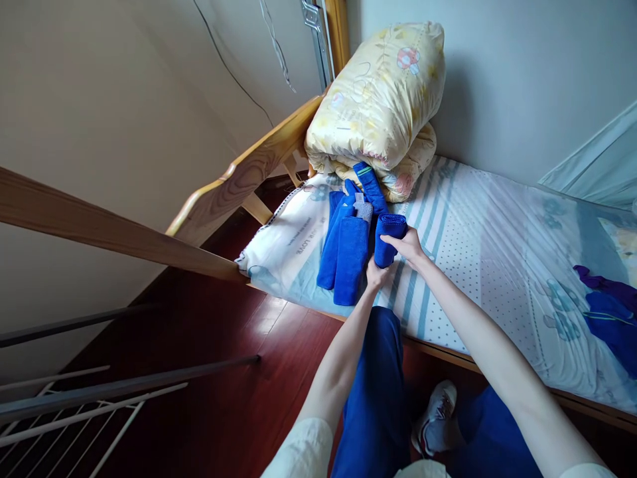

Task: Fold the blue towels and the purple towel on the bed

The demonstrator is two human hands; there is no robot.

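Between my two hands is a rolled blue towel (390, 239), held upright just above the bed, its spiral end showing on top. My left hand (378, 271) grips it from below, fingers partly hidden. On its right side my right hand (404, 244) is closed round it, thumb across the front. Left of my hands, several more folded or rolled blue towels (350, 259) lie on the mattress, one with a grey patch and a white label. Another blue roll with a green stripe (369, 186) leans against the folded quilt (383, 99).
The bed (452, 265) has a patterned sheet and a wooden end rail (253, 156). Crumpled blue and purple cloth (610, 318) lies at the right. A wooden beam (114, 222) crosses at left, above metal bars (129, 386) and a red-brown floor (219, 372).
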